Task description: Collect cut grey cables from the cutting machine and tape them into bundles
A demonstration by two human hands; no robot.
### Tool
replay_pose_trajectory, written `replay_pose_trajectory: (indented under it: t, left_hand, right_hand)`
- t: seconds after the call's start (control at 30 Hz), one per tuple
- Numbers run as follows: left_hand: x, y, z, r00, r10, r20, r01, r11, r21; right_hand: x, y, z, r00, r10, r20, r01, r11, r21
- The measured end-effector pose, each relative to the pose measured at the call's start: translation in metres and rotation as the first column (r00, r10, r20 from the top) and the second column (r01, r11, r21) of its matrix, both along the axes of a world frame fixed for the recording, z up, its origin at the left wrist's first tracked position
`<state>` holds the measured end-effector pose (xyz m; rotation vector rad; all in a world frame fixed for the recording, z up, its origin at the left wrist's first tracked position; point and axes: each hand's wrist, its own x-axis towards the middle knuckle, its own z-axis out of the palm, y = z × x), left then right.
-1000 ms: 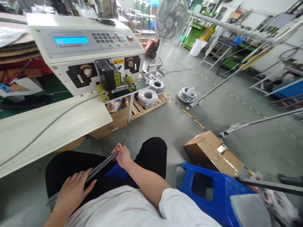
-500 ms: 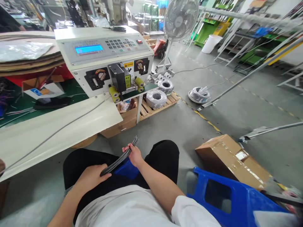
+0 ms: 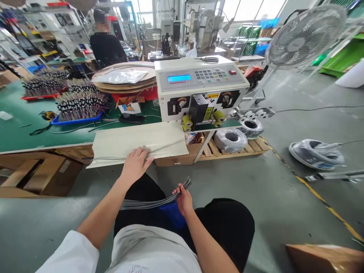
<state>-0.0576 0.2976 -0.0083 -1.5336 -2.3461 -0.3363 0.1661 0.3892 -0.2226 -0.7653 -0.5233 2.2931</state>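
Observation:
My right hand [image 3: 184, 201] is closed round a bundle of grey cables [image 3: 150, 204] near its cut ends. The bundle hangs to the left across my black-trousered lap and passes behind my left forearm. On the cream sheet tray [image 3: 113, 142], my left hand [image 3: 135, 162] lies palm down with fingers stretched out. A single grey cable [image 3: 167, 145] runs from the cable cutting machine [image 3: 199, 81] along the tray and passes under that hand. Yellow rollers [image 3: 187, 122] flank the machine's black cutter cover. The machine's blue display is lit.
Blue [image 3: 93, 118] and red trays of wire bundles stand on the green table [image 3: 31, 131]. Wrapped cable coils [image 3: 231, 139] sit on a pallet under the machine. A fan [image 3: 298, 43] stands at right, cardboard boxes [image 3: 48, 176] below left. Another person [image 3: 106, 45] sits behind the table.
My left hand has let go of the bundle and moved up onto the tray, over the single cable. My right hand still holds the bundle. The view has swung left.

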Motion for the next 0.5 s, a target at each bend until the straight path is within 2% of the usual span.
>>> replay_pose_trajectory:
  t: [0.1, 0.2, 0.3, 0.43, 0.5]
  left_hand:
    - [0.0, -0.014, -0.004, 0.997, -0.07, 0.019, 0.068, 0.993, 0.096]
    - [0.018, -0.025, -0.017, 0.989, -0.147, 0.03, 0.14, 0.976, 0.165]
    - [0.054, -0.032, -0.051, 0.973, -0.189, 0.129, 0.184, 0.981, 0.057]
    - [0.101, -0.041, -0.104, 0.944, -0.118, 0.307, 0.17, 0.974, -0.148]
    - [0.112, -0.045, -0.121, 0.935, -0.104, 0.34, 0.188, 0.956, -0.225]
  right_hand:
    - [0.001, 0.0, 0.002, 0.999, 0.027, -0.039, -0.027, 0.999, 0.018]
    - [-0.001, -0.003, 0.007, 0.998, 0.046, -0.052, -0.045, 0.999, 0.028]
    - [-0.005, -0.009, 0.012, 0.999, 0.021, -0.026, -0.02, 0.999, 0.026]
    - [-0.007, -0.013, 0.013, 0.999, -0.013, -0.029, 0.014, 0.999, 0.047]
    - [-0.006, -0.014, 0.011, 1.0, -0.015, -0.021, 0.016, 0.999, 0.05]
